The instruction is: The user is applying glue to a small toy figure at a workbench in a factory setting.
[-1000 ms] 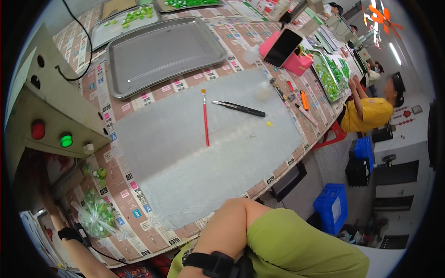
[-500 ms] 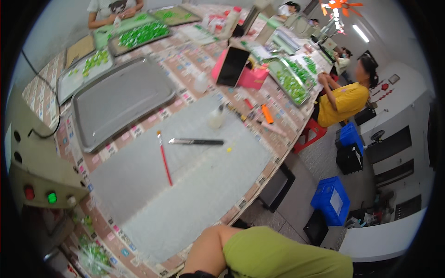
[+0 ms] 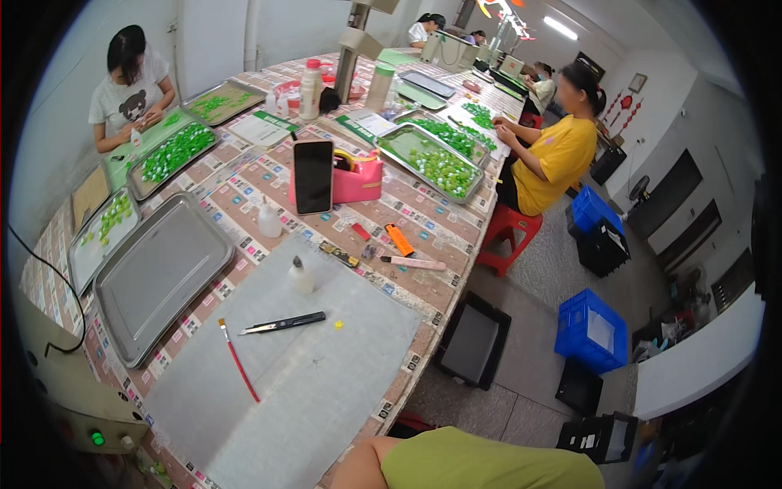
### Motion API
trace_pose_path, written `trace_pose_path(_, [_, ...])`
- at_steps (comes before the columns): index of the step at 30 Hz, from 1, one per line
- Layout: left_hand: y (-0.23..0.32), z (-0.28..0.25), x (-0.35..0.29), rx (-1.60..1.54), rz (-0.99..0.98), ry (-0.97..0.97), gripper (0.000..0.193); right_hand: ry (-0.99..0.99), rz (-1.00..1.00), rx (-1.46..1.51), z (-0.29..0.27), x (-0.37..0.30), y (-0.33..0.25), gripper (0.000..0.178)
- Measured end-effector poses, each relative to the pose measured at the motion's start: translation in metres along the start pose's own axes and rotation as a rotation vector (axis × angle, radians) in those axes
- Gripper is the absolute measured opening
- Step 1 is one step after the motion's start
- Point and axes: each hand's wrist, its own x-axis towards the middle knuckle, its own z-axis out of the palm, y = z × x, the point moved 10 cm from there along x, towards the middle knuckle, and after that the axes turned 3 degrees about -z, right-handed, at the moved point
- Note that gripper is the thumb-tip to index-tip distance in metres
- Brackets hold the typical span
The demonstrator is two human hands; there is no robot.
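Hands: out of view, grip impossible to tell.
Mat: brush, tweezers lying untouched (work seemingly unstarted).
Tray: bare.

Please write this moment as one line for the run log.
hands: not in view | mat: red brush, black tweezers, small bottle | left: empty steel tray

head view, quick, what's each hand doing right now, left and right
Left hand: not in view, so it cannot be told.
Right hand: not in view either; only a green-sleeved upper arm shows at the lower edge, beside the grey mat.
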Motion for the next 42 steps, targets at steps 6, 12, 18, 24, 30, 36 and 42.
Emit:
trace_pose_path(6, [0.065,0.030,-0.027,-0.126,-0.048,-0.061,0.054,0.011,-0.063,-0.034,0.004,-0.015,-0.007,0.038])
trace_pose_path(12, [0.111,0.038,-0.051,-0.240,-0.107,-0.101,0.052,0.005,-0.104,-0.063,0.007,-0.013,-0.008,0.038])
trace_pose_path(18, [0.142,0.046,-0.081,-0.355,-0.192,-0.135,0.050,0.008,-0.123,-0.079,0.006,-0.010,-0.007,0.037])
trace_pose_path(24, [0.167,0.063,-0.109,-0.485,-0.283,-0.179,0.048,0.028,-0.142,-0.101,0.001,-0.008,-0.009,0.037])
trace_pose_path(30, [0.189,0.074,-0.130,-0.597,-0.366,-0.220,0.046,0.031,-0.167,-0.117,-0.002,-0.007,-0.012,0.037])
trace_pose_path(36, [0.209,0.079,-0.152,-0.694,-0.461,-0.266,0.044,0.037,-0.199,-0.116,-0.007,-0.008,-0.013,0.036])
trace_pose_path(42, [0.223,0.079,-0.170,-0.786,-0.557,-0.301,0.042,0.033,-0.225,-0.112,-0.009,-0.007,-0.013,0.036])
